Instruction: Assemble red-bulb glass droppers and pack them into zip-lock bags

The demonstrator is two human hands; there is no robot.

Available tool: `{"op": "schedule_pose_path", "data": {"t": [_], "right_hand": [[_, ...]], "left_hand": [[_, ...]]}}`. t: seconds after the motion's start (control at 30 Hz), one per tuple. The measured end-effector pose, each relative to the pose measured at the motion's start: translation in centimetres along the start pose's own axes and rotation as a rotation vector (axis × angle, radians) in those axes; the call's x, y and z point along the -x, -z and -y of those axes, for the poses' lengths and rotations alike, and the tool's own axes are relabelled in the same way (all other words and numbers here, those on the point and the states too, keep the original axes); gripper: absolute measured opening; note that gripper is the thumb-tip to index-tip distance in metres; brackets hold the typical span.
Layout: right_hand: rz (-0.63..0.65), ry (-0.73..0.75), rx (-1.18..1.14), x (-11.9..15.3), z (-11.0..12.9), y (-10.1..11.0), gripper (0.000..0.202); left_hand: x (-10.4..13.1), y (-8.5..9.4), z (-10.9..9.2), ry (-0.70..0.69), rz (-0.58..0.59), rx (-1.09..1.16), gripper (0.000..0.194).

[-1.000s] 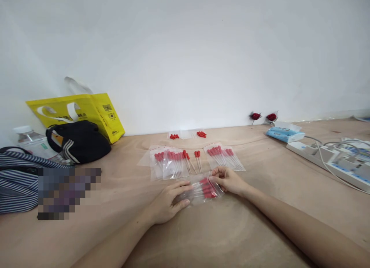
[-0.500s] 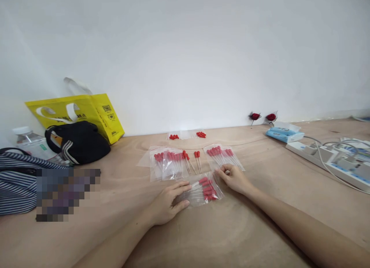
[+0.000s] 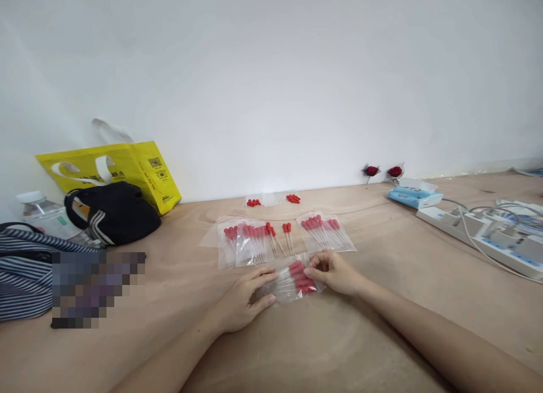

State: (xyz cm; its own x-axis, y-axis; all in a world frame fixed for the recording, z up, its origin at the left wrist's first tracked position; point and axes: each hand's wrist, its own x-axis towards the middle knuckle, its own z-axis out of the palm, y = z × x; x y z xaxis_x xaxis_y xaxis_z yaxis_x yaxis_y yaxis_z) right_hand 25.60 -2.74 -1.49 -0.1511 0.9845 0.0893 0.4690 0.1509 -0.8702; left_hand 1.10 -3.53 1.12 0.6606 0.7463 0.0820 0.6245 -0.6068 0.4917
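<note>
A clear zip bag [image 3: 288,288] with several red-bulbed droppers inside lies flat at the front, between both hands. My left hand [image 3: 246,297] rests on its left end, thumb and fingers apart. At the bag's upper right, the curled fingers of my right hand [image 3: 333,273] pinch its edge beside the red bulbs. Behind it are more bagged droppers [image 3: 253,243] on the left and another bag of droppers [image 3: 326,232] on the right. Several loose droppers [image 3: 288,237] lie between these. Farther back, small red bulbs [image 3: 293,199] sit on a clear bag.
A yellow bag [image 3: 156,175], a black cap-like item [image 3: 127,215], a bottle [image 3: 38,212] and striped cloth [image 3: 25,280] are at the left. Two red roses [image 3: 371,171], a blue tissue pack [image 3: 413,196] and a power strip [image 3: 479,240] with cables occupy the right.
My right hand has moved left from beside the bag onto its upper right part. My left hand has stayed on the left end. The view has shifted slightly.
</note>
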Motion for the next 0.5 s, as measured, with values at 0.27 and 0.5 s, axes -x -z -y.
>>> {"op": "schedule_pose_path", "data": {"t": [0.27,0.5], "right_hand": [[0.130,-0.049,-0.252,0.3,-0.2,0.8,0.030],[-0.031,0.174,0.206,-4.3,0.5,6.2,0.016]], "left_hand": [[-0.2,1.7,2.7,-0.075,-0.342,-0.031,0.025],[-0.9,5.3,10.2,0.338,-0.583,-0.312,0.035]]}}
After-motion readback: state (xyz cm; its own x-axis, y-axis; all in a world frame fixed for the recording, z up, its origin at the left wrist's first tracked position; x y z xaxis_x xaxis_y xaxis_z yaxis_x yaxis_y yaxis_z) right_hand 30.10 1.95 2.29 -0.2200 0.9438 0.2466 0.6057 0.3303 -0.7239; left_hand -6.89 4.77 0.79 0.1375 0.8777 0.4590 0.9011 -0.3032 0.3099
